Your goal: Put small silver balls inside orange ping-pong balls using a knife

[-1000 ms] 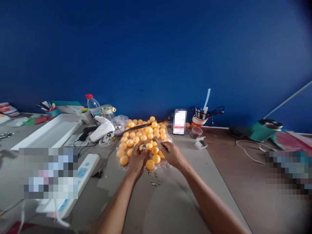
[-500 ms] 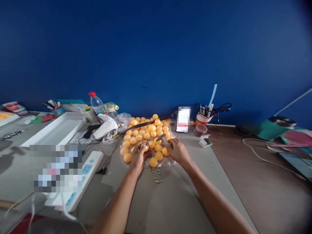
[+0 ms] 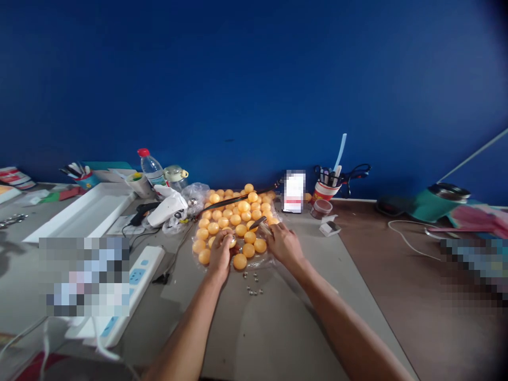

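Observation:
My left hand (image 3: 220, 253) is closed on an orange table tennis ball (image 3: 232, 242) with a shiny spot at its top. Fingers and thumb wrap its side. Closed around the handle of a small hammer is my right hand (image 3: 284, 244); the dark head (image 3: 257, 223) points left, above the balls and apart from the held one. Many orange balls (image 3: 235, 219) lie on clear plastic (image 3: 265, 263) beneath and beyond both hands. In front of them, several small shiny metal pieces (image 3: 254, 292) are scattered on the grey table (image 3: 278, 328).
A white power strip (image 3: 137, 280) and a white tray (image 3: 79, 214) lie at left. Behind stand a red-capped bottle (image 3: 151, 166) and a lidded jar (image 3: 175, 177). A bright-screened phone (image 3: 293, 191), a pen cup (image 3: 326, 190) and a green mug (image 3: 440, 203) are at right.
The view has shifted slightly, so most things appear a little further left. My right hand and the hammer have come slightly nearer the left hand. Both grips are unchanged.

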Demonstrator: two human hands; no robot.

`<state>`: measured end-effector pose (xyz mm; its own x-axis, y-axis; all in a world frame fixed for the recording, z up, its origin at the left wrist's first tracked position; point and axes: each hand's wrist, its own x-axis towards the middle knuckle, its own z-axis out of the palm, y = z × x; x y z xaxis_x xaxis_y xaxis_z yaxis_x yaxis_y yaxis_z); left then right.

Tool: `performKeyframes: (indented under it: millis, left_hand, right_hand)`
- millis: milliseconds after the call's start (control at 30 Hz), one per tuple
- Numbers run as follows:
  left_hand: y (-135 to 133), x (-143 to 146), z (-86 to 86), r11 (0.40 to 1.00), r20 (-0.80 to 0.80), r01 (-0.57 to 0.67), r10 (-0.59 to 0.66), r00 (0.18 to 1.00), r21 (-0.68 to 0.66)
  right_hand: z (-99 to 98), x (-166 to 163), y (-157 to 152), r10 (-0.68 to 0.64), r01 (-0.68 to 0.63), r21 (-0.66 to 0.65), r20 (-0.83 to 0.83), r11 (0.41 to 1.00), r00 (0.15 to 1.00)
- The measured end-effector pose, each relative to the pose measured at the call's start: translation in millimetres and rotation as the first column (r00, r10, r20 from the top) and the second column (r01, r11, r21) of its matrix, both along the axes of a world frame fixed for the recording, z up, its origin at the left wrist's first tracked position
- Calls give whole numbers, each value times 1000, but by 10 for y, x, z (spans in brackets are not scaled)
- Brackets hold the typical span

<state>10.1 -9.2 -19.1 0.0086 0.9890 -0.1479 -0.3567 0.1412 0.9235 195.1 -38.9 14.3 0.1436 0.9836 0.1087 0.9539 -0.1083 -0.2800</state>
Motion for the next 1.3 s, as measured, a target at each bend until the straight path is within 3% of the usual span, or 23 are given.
performKeyframes:
  millis: [367, 1000, 1100, 1200, 1300]
  left_hand:
    - [2, 11, 28, 998, -10, -61, 60, 998, -31]
    - [31, 18, -39, 997, -110, -51, 57, 992, 58]
    - [21, 22, -30, 997, -88, -54, 59, 994, 60]
    - [0, 32, 17, 998, -43, -45, 47, 998, 44]
    - [-12, 43, 50, 999, -41, -29, 30, 999, 29]
  right_hand:
    - [-50, -49, -9, 78, -72, -69, 79, 995, 994]
    - [-102, -93, -24, 100, -97, -38, 88, 995, 991]
    - [-30, -67, -23, 83, -83, 14, 19, 996, 996]
    - [171, -41, -82, 127, -104, 132, -179, 986, 976]
    - [407, -54, -224, 373, -397, 31, -415, 917, 830]
